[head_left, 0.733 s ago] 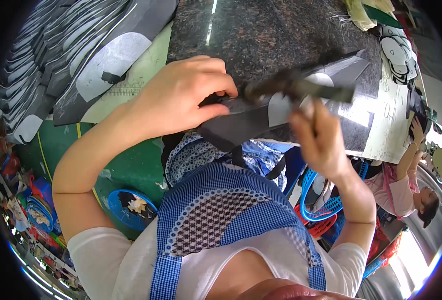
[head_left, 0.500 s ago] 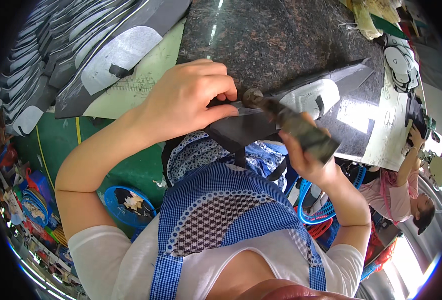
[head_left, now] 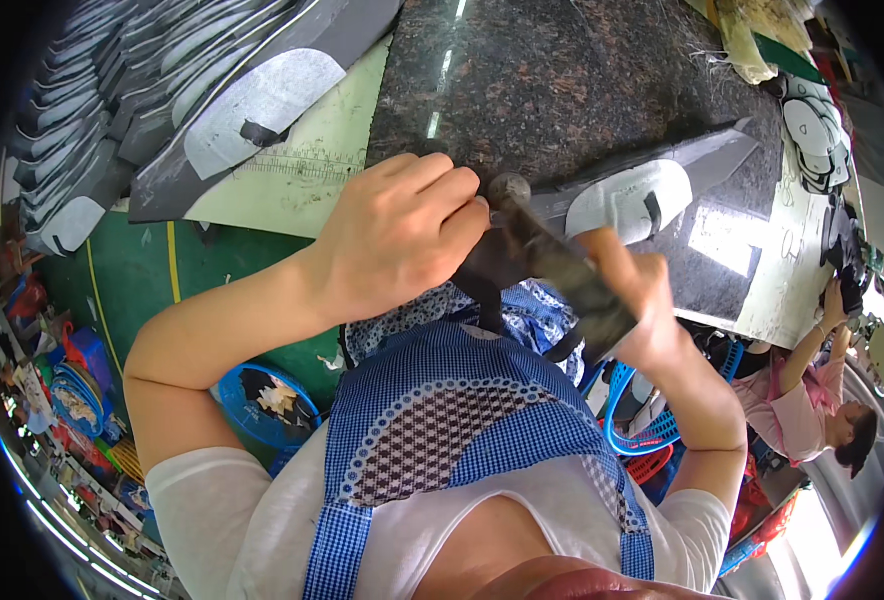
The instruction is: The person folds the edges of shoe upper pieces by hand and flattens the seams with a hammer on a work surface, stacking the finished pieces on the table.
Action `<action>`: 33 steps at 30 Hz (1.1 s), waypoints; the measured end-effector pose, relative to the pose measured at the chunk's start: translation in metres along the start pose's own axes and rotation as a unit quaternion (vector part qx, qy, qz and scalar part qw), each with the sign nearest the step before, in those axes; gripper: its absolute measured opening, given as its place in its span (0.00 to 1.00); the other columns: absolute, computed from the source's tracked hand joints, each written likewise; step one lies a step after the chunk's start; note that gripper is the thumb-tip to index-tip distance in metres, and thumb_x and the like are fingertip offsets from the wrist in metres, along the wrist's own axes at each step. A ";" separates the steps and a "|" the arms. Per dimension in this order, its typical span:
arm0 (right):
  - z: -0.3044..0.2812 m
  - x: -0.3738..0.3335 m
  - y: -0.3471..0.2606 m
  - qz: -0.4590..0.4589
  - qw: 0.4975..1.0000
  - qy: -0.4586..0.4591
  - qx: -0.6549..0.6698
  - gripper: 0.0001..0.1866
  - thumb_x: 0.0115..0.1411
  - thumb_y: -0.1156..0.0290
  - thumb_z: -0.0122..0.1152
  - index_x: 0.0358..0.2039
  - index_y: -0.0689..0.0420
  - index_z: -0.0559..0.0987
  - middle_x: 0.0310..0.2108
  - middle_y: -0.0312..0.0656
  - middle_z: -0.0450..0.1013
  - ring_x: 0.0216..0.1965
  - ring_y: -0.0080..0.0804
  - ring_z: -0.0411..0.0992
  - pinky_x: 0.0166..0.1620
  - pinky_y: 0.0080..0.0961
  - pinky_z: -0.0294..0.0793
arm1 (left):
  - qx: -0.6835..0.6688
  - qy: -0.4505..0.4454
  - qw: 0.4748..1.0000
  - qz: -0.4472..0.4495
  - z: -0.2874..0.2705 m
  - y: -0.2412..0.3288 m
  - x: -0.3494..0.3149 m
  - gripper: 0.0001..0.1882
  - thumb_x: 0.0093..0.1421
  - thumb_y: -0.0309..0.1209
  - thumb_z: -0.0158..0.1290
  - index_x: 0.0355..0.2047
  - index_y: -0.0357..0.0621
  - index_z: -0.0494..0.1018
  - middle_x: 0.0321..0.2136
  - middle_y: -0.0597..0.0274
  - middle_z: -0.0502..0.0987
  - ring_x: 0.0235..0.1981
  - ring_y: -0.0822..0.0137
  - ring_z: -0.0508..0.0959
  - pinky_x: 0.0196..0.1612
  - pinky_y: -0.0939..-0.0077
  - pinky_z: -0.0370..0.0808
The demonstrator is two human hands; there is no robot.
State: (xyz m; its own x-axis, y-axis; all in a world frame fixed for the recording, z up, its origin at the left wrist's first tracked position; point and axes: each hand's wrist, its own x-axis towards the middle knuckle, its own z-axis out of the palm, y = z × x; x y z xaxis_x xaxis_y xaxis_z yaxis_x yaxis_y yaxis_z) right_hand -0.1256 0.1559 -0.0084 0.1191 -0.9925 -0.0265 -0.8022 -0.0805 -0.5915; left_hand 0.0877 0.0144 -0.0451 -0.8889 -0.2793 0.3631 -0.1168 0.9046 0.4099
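Note:
A dark grey, flat sheet piece [head_left: 710,165] with a rounded white patch [head_left: 612,205] lies along the near edge of the speckled stone slab [head_left: 522,90]. My left hand [head_left: 394,232] is closed, its fingers curled at the piece's left end, pinching the edge; the fingertips are partly hidden. My right hand [head_left: 640,290] grips a hammer [head_left: 562,262], whose handle is smeared by motion. The hammer's round metal head [head_left: 509,190] is right beside my left fingertips, over the piece's folded edge. I cannot tell whether it touches.
At the far left, several similar dark pieces with white patches [head_left: 262,105] overlap in rows on a pale board with ruler marks [head_left: 312,185]. White cut shapes [head_left: 817,130] lie at right. Blue baskets [head_left: 262,405] stand below the table. A co-worker [head_left: 807,400] works at right.
The hammer has swung, its head staying close to my left fingers. My left hand has curled more and shifted slightly right. The whole view has shifted a little.

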 end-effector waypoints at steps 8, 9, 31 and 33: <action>-0.033 -0.014 0.072 0.239 0.745 0.508 0.361 0.16 0.72 0.60 0.47 0.28 0.53 0.65 0.15 0.28 0.53 0.13 0.16 0.51 0.15 0.17 0.51 | -0.054 -0.008 0.998 0.006 0.027 0.031 0.087 0.44 0.42 0.47 0.69 0.59 0.50 0.66 0.53 0.49 0.64 0.52 0.48 0.71 0.50 0.52 0.70; -0.033 -0.018 0.088 0.243 0.737 0.504 0.378 0.16 0.72 0.60 0.47 0.28 0.53 0.65 0.15 0.28 0.53 0.13 0.16 0.51 0.15 0.17 0.51 | -0.052 -0.007 0.998 0.035 0.058 0.029 0.088 0.40 0.45 0.43 0.68 0.58 0.48 0.67 0.55 0.48 0.63 0.53 0.47 0.69 0.51 0.54 0.70; -0.020 -0.048 0.102 0.243 0.730 0.493 0.407 0.13 0.73 0.61 0.45 0.35 0.56 0.68 0.16 0.31 0.57 0.12 0.17 0.55 0.15 0.15 0.55 | 0.366 0.121 0.897 -0.217 -0.064 -0.068 -0.001 0.39 0.56 0.42 0.61 0.66 0.45 0.61 0.64 0.43 0.57 0.62 0.41 0.59 0.62 0.45 0.55; -0.022 -0.050 0.098 0.255 0.729 0.506 0.383 0.15 0.73 0.59 0.45 0.34 0.56 0.70 0.16 0.30 0.56 0.13 0.16 0.54 0.14 0.15 0.52 | 0.364 0.039 0.886 -0.284 -0.070 -0.058 -0.043 0.37 0.57 0.42 0.60 0.65 0.45 0.62 0.60 0.44 0.61 0.58 0.43 0.62 0.59 0.49 0.59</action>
State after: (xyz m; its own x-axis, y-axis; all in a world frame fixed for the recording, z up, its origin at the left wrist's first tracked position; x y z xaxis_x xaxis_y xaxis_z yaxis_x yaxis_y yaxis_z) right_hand -0.2225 0.1962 -0.0474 -0.8847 -0.4658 -0.0210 0.0176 0.0115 -0.9998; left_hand 0.1638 -0.0488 -0.0262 -0.5652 -0.7515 0.3403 -0.8156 0.5710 -0.0936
